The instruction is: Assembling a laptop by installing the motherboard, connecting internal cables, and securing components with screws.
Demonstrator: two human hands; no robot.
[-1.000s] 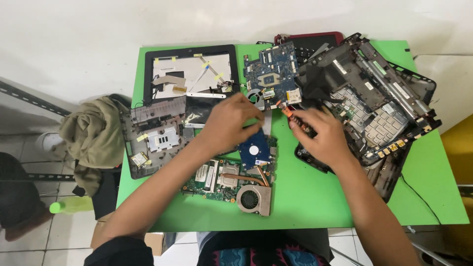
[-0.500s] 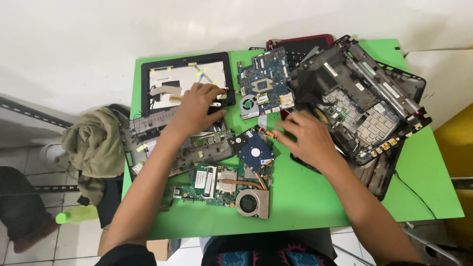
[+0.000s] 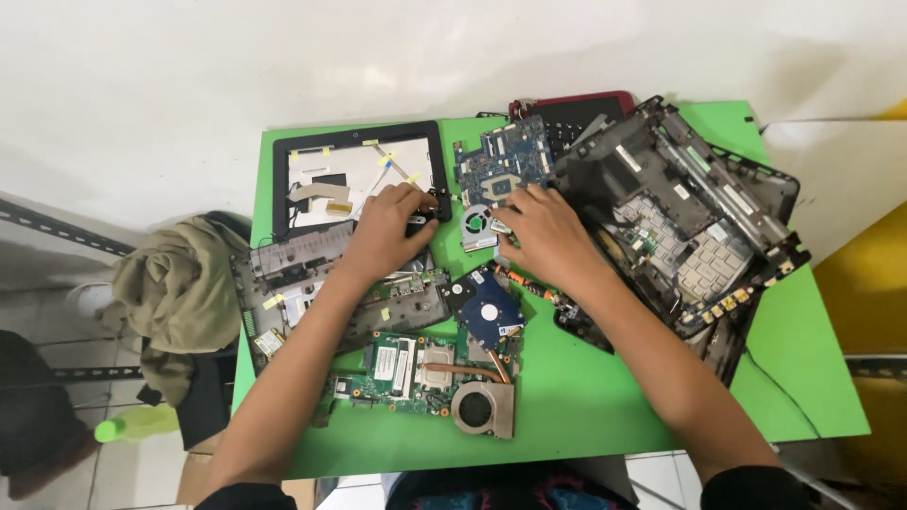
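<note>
A: Blue circuit board (image 3: 503,162), with fan, lies at the green counter's (image 3: 586,397) far edge, centre.
B: Left of the board?
A: Left hand (image 3: 392,231), fingers curled on a small black part (image 3: 416,225).
B: Right of it?
A: Right hand (image 3: 548,234) touches the board's near edge, fingers apart.
</note>
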